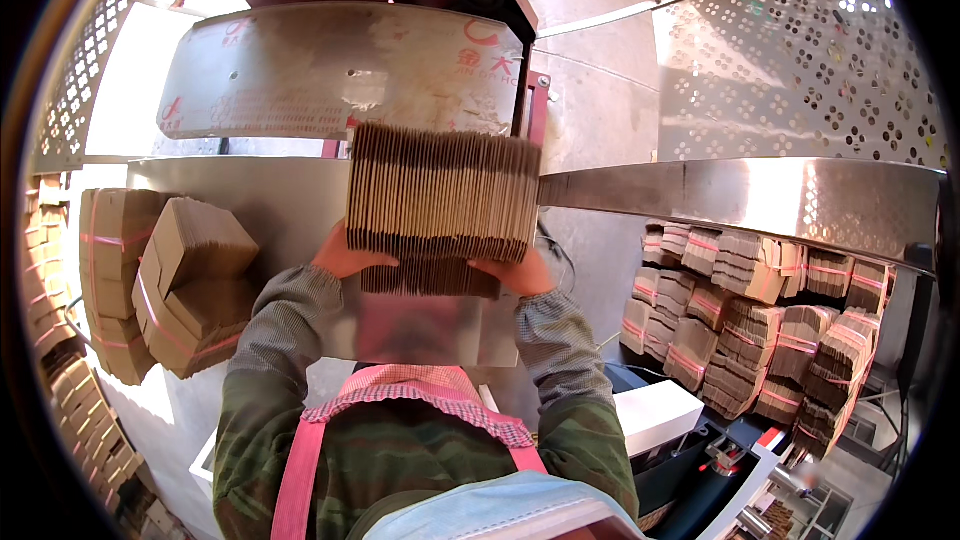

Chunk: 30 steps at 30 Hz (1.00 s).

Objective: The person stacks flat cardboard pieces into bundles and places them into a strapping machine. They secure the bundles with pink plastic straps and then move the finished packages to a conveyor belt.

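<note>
Cardboard stack (445, 190): one, just 12 o'clock of frame centre, held between left hand (350, 252) and right hand (515, 270) at its 7 and 5 o'clock corners, both equally near. Bulk lies toward 12 from the grip; long axis 9-to-3. Brown, blocky, finely ridged edges. Metal table (290, 185): smooth, grey. Strapped bundle (195, 325): toward 8 o'clock, angular, matte.

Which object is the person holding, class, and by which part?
A thick rectangular stack of brown cardboard, held at its near corners: left hand at the left, right hand at the right.
</note>
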Available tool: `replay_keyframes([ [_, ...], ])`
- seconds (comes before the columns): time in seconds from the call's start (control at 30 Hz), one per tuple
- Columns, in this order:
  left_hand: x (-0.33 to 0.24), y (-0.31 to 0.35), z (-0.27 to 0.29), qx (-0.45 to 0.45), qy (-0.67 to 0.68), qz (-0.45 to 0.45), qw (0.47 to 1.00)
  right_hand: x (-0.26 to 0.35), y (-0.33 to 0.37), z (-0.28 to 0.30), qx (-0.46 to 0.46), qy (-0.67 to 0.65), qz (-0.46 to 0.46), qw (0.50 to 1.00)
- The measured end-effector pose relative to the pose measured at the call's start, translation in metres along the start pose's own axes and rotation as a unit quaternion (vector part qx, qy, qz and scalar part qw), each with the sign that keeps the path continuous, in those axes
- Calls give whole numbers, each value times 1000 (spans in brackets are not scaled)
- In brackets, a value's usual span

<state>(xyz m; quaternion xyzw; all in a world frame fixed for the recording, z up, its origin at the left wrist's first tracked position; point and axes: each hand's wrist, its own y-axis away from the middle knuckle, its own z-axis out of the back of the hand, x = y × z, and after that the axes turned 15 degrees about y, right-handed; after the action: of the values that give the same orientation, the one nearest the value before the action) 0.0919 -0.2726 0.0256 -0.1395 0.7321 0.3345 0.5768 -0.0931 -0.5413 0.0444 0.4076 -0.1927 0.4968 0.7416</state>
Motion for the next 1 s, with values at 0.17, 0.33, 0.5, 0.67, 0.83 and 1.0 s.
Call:
replay_keyframes([
  [0.17, -3, -16, -3, -17, -57, -31, 998, 11, 8, -8, -115, -19, -32, 993],
  [0.33, -13, -10, -6, -20, -34, 167, 985, 19, 13, -82, -305, -267, -145, 903],
  [0.5, 29, -20, -9, -62, 33, 158, 985, 53, 7, -67, -334, -169, -195, 907],
  [0.67, -17, -50, -24, -88, 54, 118, 988, 35, -18, -49, -311, -61, -207, 926],
  [0.83, -35, -75, -18, -61, -8, 108, 992, 35, -37, -33, -314, -15, -216, 924],
  [1.0, -46, -78, -14, -36, -39, 84, 995, 23, -44, -38, -325, -13, -210, 922],
])
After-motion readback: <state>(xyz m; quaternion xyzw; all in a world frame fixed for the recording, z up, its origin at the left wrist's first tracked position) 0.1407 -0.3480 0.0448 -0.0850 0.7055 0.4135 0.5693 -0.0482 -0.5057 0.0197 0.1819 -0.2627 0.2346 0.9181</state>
